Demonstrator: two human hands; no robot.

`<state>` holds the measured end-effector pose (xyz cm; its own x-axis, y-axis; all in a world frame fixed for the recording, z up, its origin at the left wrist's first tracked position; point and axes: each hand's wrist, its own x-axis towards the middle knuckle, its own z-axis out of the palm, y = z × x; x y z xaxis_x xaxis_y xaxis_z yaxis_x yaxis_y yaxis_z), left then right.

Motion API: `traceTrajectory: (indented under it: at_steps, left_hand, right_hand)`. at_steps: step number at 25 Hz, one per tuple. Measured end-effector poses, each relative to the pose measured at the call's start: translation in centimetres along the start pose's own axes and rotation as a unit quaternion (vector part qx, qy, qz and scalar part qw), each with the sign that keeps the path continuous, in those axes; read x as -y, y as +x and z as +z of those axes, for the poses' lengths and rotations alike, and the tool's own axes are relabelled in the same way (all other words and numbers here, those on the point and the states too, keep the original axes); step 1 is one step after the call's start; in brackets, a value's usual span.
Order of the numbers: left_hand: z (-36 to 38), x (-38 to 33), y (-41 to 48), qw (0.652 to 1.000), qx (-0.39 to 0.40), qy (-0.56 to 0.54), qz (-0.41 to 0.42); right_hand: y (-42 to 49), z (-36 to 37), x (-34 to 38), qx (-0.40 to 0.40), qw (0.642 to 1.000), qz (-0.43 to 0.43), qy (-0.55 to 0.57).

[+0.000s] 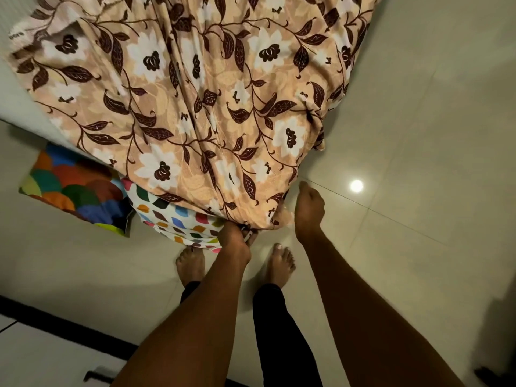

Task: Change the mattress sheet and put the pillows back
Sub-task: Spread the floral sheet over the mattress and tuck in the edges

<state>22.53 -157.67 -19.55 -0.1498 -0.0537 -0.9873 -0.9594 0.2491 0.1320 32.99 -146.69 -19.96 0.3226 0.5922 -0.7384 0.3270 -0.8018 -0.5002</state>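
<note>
A peach bed sheet (195,107) with white flowers and dark brown leaves hangs over the end of the white mattress (19,107) and bunches toward my feet. My left hand (233,238) grips the gathered lower edge of the sheet. My right hand (308,210) hovers just right of the sheet's hanging corner, fingers relaxed and pointing forward, holding nothing. Two pillows lie on the floor beside the mattress: one with bright rainbow scallops (72,188), one white with coloured shapes (178,216), partly under the sheet.
Glossy pale floor tiles (418,135) spread to the right, with a lamp reflection. My bare feet (279,263) stand just behind the sheet's edge. A dark strip and a white panel run along the lower left.
</note>
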Motion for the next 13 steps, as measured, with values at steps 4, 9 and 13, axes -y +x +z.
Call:
traceTrajectory:
  at_steps: [4,9,13]
  left_hand:
    - [-0.6,-0.9,0.4,1.000,-0.016,0.008,0.005]
    - [-1.3,-0.3,1.0,0.999,-0.010,0.035,0.011]
    - [-1.5,-0.5,1.3,0.999,0.026,0.016,0.013]
  right_hand:
    - [1.1,2.2,2.4,0.022,0.999,-0.030,0.009]
    - [3.5,-1.0,0.5,-0.124,0.986,-0.020,-0.109]
    - [7.0,-2.8,2.3,-0.049,0.999,0.022,-0.006]
